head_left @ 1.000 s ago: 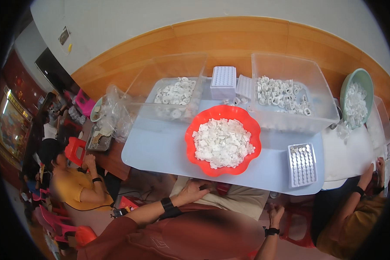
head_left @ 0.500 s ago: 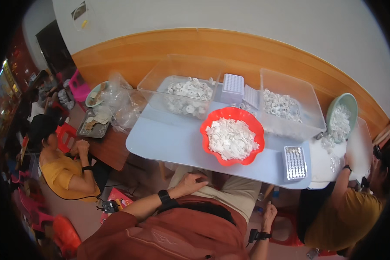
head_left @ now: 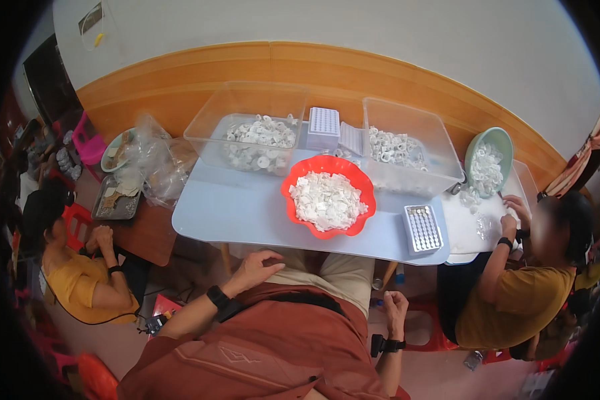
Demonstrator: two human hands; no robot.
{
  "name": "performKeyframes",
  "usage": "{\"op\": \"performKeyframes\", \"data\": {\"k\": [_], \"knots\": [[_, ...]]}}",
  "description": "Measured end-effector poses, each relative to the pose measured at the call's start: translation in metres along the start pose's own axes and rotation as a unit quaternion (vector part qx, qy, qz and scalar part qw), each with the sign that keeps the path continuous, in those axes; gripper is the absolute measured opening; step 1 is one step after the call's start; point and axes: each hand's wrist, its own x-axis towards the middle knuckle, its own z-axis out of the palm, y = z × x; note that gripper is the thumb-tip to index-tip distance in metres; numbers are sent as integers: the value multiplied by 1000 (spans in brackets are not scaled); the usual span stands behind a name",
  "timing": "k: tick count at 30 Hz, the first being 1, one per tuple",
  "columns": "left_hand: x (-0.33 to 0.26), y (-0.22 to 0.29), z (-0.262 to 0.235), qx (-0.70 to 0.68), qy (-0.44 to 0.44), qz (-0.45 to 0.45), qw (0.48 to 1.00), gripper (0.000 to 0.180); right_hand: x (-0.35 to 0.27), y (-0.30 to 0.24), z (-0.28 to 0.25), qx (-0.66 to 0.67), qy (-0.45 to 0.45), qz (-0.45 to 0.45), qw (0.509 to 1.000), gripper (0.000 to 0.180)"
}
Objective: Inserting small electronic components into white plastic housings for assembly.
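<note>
A: What's the biggest thing here?
B: The pale blue worktop (head_left: 203,213). Two clear bins, the left bin (head_left: 207,123) and the right bin (head_left: 440,179), stand along its far side, probably to leave the near side free for reaching.

A: And the red bowl (head_left: 323,162)?
B: On the worktop, in front of the bins and near the front edge, presumably for easy reach. The white tray (head_left: 408,233) sits right of it, at the right front corner.

A: The hands?
B: Both look empty. The left hand (head_left: 257,270) hovers over the lap, just short of the worktop, thumb and fingers apart; the bowl is nearest. The right hand (head_left: 395,308) hangs low beside the thigh, loosely curled; I can't tell whether its fingertips meet.

A: Smallest?
B: White pieces (head_left: 328,200) heaped in the bowl, then shiny discs (head_left: 425,230) in rows in the tray, perhaps to keep them separate.
</note>
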Motion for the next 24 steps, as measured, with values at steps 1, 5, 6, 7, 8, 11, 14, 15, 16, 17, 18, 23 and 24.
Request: {"op": "performKeyframes", "data": {"k": [1, 5, 6, 7, 8, 11, 14, 15, 16, 17, 18, 23, 24], "knots": [[-1, 0, -4, 6, 5, -3, 1000, 36, -2, -6, 0, -2, 4, -2, 1000, 20], [-6, 18, -16, 16, 2, 42, 999, 35, -5, -26, 2, -30, 9, -20, 999, 21], [-6, 19, -16, 15, 1, 43, 999, 35, -6, -30, 3, -29, 10, -22, 999, 22], [-5, 20, -17, -13, -4, 66, 998, 33, -5, -32, 3, -30, 12, -22, 999, 22], [-6, 20, -16, -40, -10, 88, 995, 31, -6, -34, 3, -35, 7, -29, 999, 22], [-5, 31, -19, -89, 2, 103, 991, 27, -7, -42, 4, -46, 2, -38, 998, 23], [-2, 40, -23, -122, 2, 124, 985, 25, -10, -53, 10, -54, -3, -44, 998, 23], [-2, 45, -25, -122, 3, 123, 985, 25, -11, -58, 12, -55, -6, -48, 997, 23], [-2, 53, -27, -143, 6, 125, 982, 24, -12, -61, 13, -56, -7, -47, 997, 23], [0, 59, -30, -164, 9, 128, 978, 23, -13, -65, 14, -57, -8, -49, 997, 23], [3, 62, -34, -165, 10, 127, 978, 23, -13, -68, 15, -59, -9, -52, 997, 23], [25, 62, -47, -312, 41, 43, 948, 19, -14, -81, 20, -65, -18, -77, 995, 22], [28, 65, -50, -336, 50, 22, 940, 16, -14, -84, 23, -73, -12, -84, 994, 21]]}}
